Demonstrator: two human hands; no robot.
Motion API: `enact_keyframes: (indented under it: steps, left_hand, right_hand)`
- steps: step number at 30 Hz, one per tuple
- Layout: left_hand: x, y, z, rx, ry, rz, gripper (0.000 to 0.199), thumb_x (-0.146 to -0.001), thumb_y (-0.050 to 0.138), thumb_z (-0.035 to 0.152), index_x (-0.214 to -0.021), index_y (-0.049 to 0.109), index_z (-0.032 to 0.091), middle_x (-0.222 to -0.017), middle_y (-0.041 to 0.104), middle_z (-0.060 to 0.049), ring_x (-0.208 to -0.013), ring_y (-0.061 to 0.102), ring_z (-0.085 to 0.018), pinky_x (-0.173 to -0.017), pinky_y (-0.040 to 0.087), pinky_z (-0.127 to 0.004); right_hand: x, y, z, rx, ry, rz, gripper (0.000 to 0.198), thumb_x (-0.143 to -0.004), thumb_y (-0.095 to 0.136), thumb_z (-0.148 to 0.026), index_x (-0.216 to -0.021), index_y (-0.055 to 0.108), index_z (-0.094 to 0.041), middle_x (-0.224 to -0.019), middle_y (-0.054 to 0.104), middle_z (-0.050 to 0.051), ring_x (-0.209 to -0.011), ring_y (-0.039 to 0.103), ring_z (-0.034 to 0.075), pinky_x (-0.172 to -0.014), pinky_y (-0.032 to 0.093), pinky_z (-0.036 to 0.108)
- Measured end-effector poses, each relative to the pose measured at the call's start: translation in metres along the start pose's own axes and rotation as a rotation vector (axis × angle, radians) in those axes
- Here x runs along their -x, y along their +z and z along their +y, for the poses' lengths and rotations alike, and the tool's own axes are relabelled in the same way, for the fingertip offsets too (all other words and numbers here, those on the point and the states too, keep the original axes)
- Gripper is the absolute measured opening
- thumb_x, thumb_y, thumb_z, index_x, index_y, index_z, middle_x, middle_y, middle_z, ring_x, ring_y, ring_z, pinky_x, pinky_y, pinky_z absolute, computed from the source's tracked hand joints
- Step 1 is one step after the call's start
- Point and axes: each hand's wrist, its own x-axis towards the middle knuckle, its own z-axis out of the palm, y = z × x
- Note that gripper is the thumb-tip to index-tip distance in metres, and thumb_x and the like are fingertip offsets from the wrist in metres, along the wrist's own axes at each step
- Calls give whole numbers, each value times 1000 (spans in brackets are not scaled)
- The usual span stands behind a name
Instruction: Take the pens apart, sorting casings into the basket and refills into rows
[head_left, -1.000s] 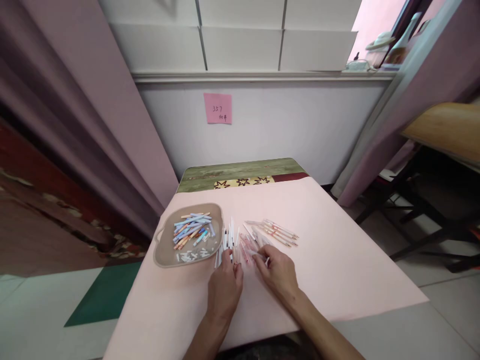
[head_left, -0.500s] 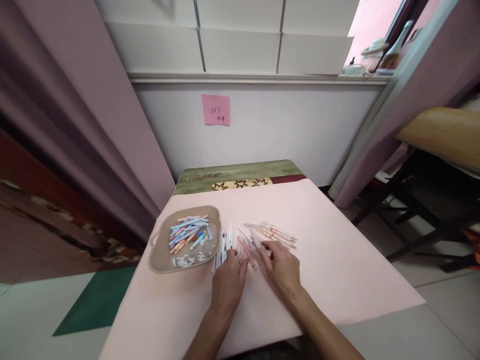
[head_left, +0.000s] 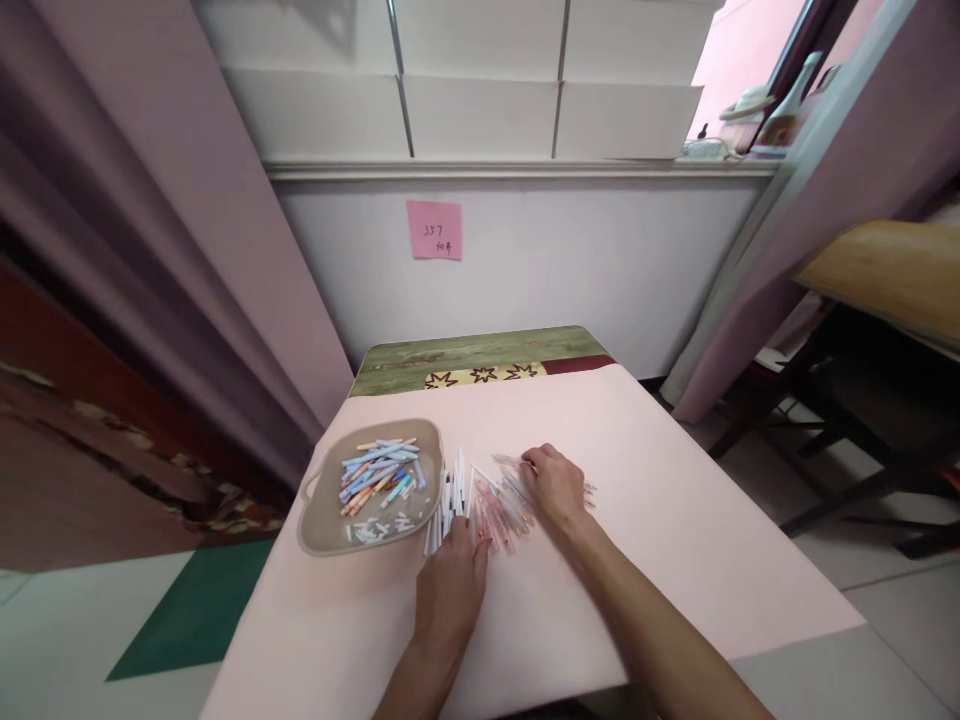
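Note:
My left hand [head_left: 452, 580] rests low at the near end of a bundle of thin white sticks [head_left: 450, 490] that look like pen refills. Its fingers are curled together; what they hold, if anything, is hidden. Beside it lie clear pinkish pen barrels [head_left: 496, 515], loosely fanned. My right hand [head_left: 555, 487] is over the farther group of clear slim pen barrels [head_left: 508, 462], fingers closed on their left ends. Pointed tips [head_left: 590, 492] of that group stick out past the right of the hand.
Left of my hands a beige tray [head_left: 319, 525] holds blue and orange pen parts [head_left: 379, 470] and small white pieces [head_left: 375, 527]. Pale pink paper [head_left: 675, 560] covers the table. A pink note [head_left: 435, 230] is on the wall behind; a wooden-topped table [head_left: 892, 270] stands at right.
My right hand has moved away from me and slightly right, from the fanned barrels onto the farther group. My left hand has shifted slightly nearer to me. The view has tilted a little.

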Motion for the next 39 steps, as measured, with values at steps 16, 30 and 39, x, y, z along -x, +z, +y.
enact_keyframes:
  steps: [16,30,39]
  left_hand:
    - [-30,13,32,122,151,-7,11,-89,42,23,-97,50,20,-88,68,-8,-83,66,-23,-62,36,-28]
    - [-109,-27,41,-152,467,20,22,-85,45,12,-92,63,22,-106,60,-8,-102,55,-21,-83,39,-30]
    - [-155,-13,43,-317,734,-144,22,-77,52,2,-78,64,20,-92,64,-9,-99,56,-22,-88,40,-33]
  right_hand:
    - [67,-16,49,-122,181,41,22,-89,45,-29,-92,66,-25,-89,67,-1,-74,61,12,-60,35,23]
    - [54,-25,51,226,119,-110,16,-89,47,-21,-82,62,-21,-83,65,4,-74,58,17,-60,26,29]
    - [62,-21,56,216,41,-59,12,-89,46,-16,-84,56,-20,-82,65,4,-72,59,18,-61,25,30]
